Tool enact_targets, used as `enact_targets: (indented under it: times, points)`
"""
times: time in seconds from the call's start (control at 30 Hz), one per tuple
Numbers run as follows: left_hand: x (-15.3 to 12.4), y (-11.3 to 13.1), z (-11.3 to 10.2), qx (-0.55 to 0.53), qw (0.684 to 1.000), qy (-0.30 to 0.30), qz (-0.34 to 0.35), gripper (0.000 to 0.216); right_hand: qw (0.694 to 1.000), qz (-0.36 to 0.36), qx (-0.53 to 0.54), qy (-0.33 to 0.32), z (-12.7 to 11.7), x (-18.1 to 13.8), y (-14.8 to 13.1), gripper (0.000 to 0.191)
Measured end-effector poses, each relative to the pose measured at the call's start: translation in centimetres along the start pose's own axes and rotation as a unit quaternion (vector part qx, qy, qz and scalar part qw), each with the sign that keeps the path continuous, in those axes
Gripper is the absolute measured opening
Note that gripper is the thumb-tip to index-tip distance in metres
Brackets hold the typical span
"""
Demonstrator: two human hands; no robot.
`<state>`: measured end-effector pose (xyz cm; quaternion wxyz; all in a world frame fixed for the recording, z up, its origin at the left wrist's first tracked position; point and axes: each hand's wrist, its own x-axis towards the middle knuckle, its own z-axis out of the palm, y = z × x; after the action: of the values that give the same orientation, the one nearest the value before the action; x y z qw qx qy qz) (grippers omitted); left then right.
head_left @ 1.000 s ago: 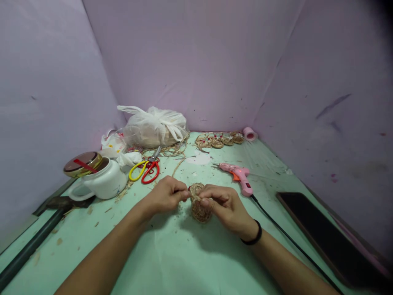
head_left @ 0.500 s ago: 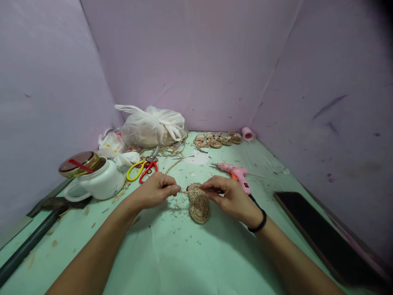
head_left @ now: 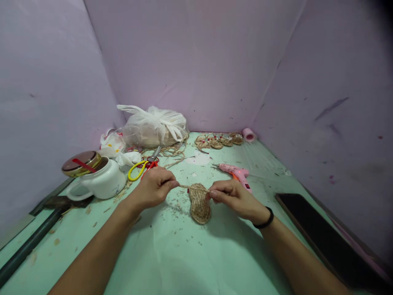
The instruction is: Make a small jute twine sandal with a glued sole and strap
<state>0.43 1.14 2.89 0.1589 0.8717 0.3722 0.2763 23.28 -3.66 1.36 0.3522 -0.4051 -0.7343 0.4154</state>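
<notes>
A small sole-shaped piece of coiled jute twine [head_left: 200,207] lies on the green table sheet between my hands. A jute cord [head_left: 185,187] runs across its upper end, stretched nearly straight. My left hand [head_left: 158,186] pinches the cord on the left of the piece, thumb against fingers. On the other side, my right hand [head_left: 229,194] pinches the cord at the piece's right edge. A bit of red shows at the upper left edge of the sole. Behind my left hand lie scissors [head_left: 150,160] with one yellow and one red handle, partly covered by that hand.
A pink glue gun [head_left: 235,172] lies behind my right hand, a dark phone-like slab [head_left: 319,233] to the right. At left are a white mug [head_left: 107,180], a tin lid and a hammer [head_left: 33,233]. A white plastic bag [head_left: 156,127] and several small jute pieces [head_left: 217,141] sit at the back.
My right fingers have shifted from the top of the sole to its right edge, now gripping the cord. My left hand has risen slightly, and the cord lies taut across the piece.
</notes>
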Motion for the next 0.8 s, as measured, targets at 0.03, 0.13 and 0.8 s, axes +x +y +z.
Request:
enact_targets:
  times: [0.03,0.13,0.8]
  points:
    - [0.0,0.0,0.3,-0.013,1.000,-0.008,0.008,0.024,0.999,-0.017,0.046,-0.010,0.3,-0.2,-0.4,0.032]
    - [0.1,-0.1,1.2,-0.058,0.997,-0.035,0.041,0.028,0.984,-0.053,0.148,-0.082,1.1,-0.6,-1.4,0.036]
    - [-0.1,-2.9,0.9,-0.071,0.997,-0.014,-0.015,0.026,0.933,0.126,0.322,-0.096,1.1,-0.6,-0.9,0.021]
